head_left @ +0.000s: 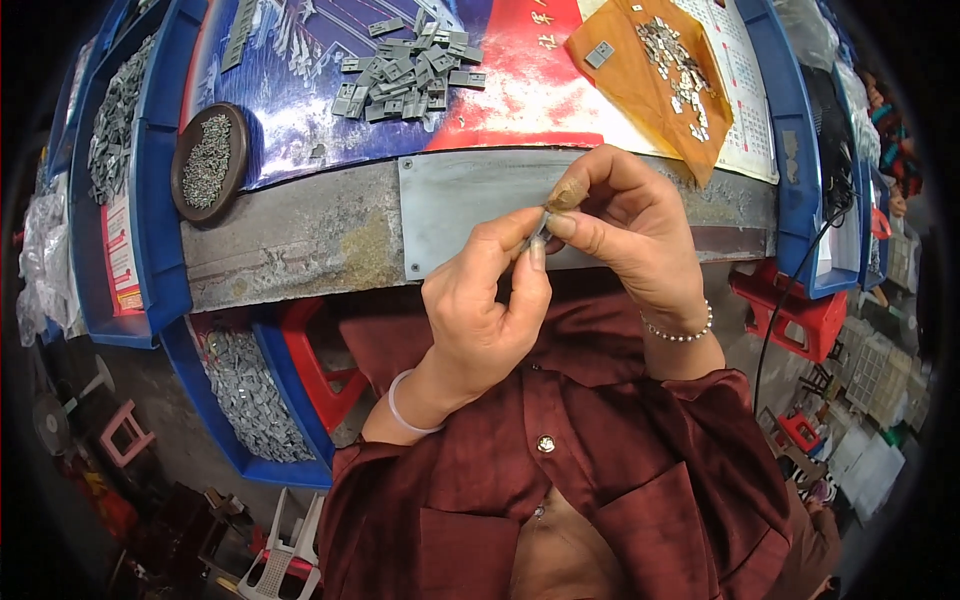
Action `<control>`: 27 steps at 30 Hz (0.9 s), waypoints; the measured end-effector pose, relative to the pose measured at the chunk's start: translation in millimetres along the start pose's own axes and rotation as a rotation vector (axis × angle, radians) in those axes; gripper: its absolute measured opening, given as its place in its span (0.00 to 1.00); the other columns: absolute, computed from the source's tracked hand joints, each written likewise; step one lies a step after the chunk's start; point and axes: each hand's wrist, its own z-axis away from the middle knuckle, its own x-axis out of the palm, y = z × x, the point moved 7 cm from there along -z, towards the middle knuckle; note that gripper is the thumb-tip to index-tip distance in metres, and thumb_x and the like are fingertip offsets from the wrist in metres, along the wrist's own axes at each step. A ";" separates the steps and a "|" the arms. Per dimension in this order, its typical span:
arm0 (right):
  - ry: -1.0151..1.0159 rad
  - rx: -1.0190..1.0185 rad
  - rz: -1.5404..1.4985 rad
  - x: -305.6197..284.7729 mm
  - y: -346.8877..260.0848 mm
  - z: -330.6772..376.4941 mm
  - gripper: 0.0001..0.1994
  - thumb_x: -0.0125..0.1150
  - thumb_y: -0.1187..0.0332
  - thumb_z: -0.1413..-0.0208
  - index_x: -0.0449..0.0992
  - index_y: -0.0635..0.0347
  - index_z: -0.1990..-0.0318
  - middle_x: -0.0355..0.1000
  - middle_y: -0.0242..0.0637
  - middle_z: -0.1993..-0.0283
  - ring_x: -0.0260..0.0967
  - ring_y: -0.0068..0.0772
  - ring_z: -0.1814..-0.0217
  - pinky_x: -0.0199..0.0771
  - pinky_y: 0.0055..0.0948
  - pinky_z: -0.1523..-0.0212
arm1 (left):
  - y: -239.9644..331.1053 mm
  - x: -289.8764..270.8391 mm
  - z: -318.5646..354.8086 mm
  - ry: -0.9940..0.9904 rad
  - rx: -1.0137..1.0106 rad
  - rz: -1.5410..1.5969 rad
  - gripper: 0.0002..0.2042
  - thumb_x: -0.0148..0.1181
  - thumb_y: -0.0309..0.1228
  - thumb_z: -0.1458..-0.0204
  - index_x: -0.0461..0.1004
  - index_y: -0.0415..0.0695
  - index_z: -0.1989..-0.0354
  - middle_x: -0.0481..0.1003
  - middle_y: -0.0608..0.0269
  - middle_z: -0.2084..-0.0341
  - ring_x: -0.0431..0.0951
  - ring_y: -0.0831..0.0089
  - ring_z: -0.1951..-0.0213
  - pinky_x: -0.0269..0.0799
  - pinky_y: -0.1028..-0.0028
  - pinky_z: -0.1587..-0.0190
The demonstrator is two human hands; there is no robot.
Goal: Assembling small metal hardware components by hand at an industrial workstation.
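Note:
In front of my chest, over the table's near edge, both hands meet at a small grey part (540,230). My left hand (487,305) pinches its lower end between thumb and forefinger, the other fingers curled. At its upper end, my right hand (645,230) closes thumb and forefinger; that forefinger's tip wears a tan covering. Fingertips hide most of the part, so its exact shape cannot be made out. Farther off on the table lies a heap of grey rectangular plastic parts (408,75). Behind the hands, a smooth metal plate (445,205) is fixed to the table edge.
At the right, an orange sheet (618,92) carries small metal pieces (675,65) and one grey part (599,54). A round brown dish (180,190) of tiny metal bits sits left. Blue bins (165,200) flank the table; another full bin (300,395) is lower left. Red stools (790,310) stand below.

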 end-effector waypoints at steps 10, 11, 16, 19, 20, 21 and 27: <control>0.018 -0.021 0.063 13.0 1.1 0.6 0.07 0.58 0.78 0.46 0.67 0.64 0.62 0.65 0.29 0.65 0.63 0.16 0.65 0.67 0.17 0.63 | -4.0 -4.5 0.5 0.064 -0.029 0.073 0.07 0.54 0.19 0.48 0.70 0.35 0.60 0.78 0.56 0.76 0.80 0.74 0.74 0.74 0.77 0.71; 0.024 0.026 0.012 13.7 3.0 0.4 0.07 0.58 0.78 0.46 0.66 0.64 0.62 0.65 0.29 0.65 0.62 0.15 0.65 0.67 0.17 0.64 | -8.4 -4.1 0.9 0.016 -0.135 0.140 0.07 0.52 0.19 0.46 0.69 0.34 0.59 0.78 0.57 0.74 0.79 0.77 0.72 0.73 0.79 0.69; 0.031 0.026 -0.039 15.8 1.4 1.1 0.07 0.56 0.79 0.49 0.66 0.63 0.62 0.64 0.28 0.64 0.61 0.15 0.65 0.66 0.16 0.65 | -14.0 -2.9 1.9 -0.014 -0.212 0.208 0.06 0.50 0.20 0.44 0.69 0.34 0.59 0.79 0.59 0.71 0.77 0.80 0.71 0.72 0.82 0.67; 0.029 0.028 0.015 14.8 5.1 0.5 0.08 0.54 0.80 0.50 0.66 0.63 0.62 0.64 0.28 0.65 0.60 0.15 0.66 0.65 0.16 0.66 | -13.0 -3.9 1.9 0.074 -0.123 0.188 0.07 0.53 0.18 0.49 0.70 0.35 0.62 0.77 0.57 0.79 0.79 0.76 0.75 0.73 0.77 0.73; 0.027 0.018 0.047 14.2 6.2 0.1 0.09 0.53 0.80 0.51 0.65 0.63 0.62 0.63 0.28 0.65 0.60 0.14 0.66 0.66 0.16 0.66 | -10.0 -4.8 1.1 0.072 -0.098 0.098 0.07 0.53 0.18 0.50 0.70 0.35 0.62 0.77 0.57 0.79 0.79 0.75 0.76 0.73 0.77 0.74; 0.027 0.020 0.047 14.6 7.3 -0.2 0.09 0.53 0.80 0.51 0.65 0.63 0.62 0.63 0.28 0.65 0.60 0.14 0.66 0.66 0.16 0.66 | -7.9 -5.5 0.9 0.071 -0.075 0.007 0.07 0.54 0.18 0.50 0.70 0.35 0.62 0.77 0.58 0.79 0.79 0.74 0.76 0.73 0.77 0.74; 0.061 0.067 -0.025 18.4 11.6 0.5 0.09 0.54 0.80 0.51 0.65 0.63 0.62 0.63 0.27 0.66 0.59 0.13 0.67 0.65 0.16 0.67 | -11.2 -8.1 1.7 0.071 -0.118 0.068 0.06 0.54 0.18 0.50 0.70 0.36 0.63 0.76 0.57 0.79 0.79 0.75 0.77 0.72 0.76 0.75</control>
